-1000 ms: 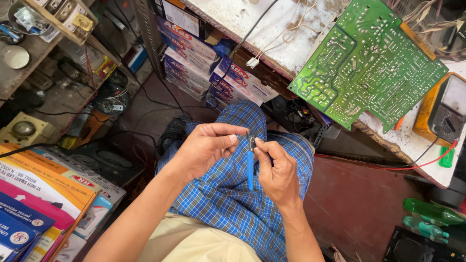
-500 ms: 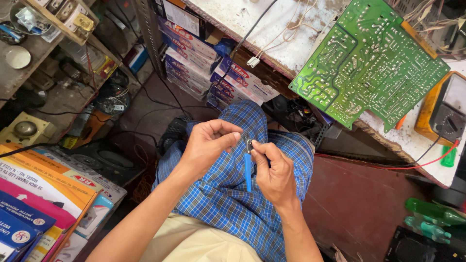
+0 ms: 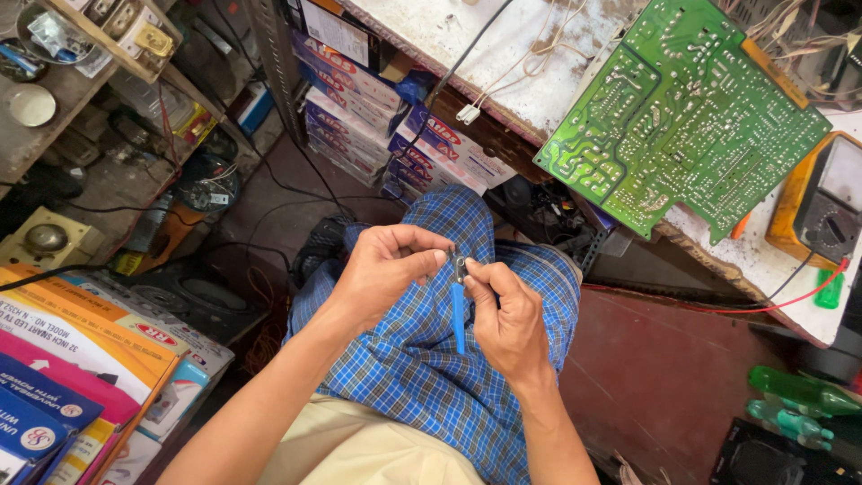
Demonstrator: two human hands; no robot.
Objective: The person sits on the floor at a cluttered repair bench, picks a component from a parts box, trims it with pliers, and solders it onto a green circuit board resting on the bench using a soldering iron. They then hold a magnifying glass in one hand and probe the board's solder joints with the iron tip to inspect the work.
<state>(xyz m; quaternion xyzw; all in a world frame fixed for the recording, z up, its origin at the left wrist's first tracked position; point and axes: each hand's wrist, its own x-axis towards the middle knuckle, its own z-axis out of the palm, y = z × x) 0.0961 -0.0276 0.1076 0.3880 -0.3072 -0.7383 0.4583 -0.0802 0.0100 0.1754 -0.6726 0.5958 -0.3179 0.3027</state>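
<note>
Both hands are meeting over the lap, above blue checked cloth (image 3: 422, 377). The right hand (image 3: 507, 323) is gripping a blue-handled tool (image 3: 459, 310), its handle hanging straight down, its small metal head pinched between fingertips. The left hand (image 3: 388, 269) is closing thumb and forefinger on that same metal head; whether a separate small part is sitting there is too small to tell. A green circuit board (image 3: 682, 117) is lying on the table (image 3: 503, 54) well apart, beside an orange-cased meter (image 3: 822, 202).

Stacked flat blue-and-white boxes (image 3: 359, 99) under the bench, colourful orange, pink, blue cartons (image 3: 81, 359) lower left
</note>
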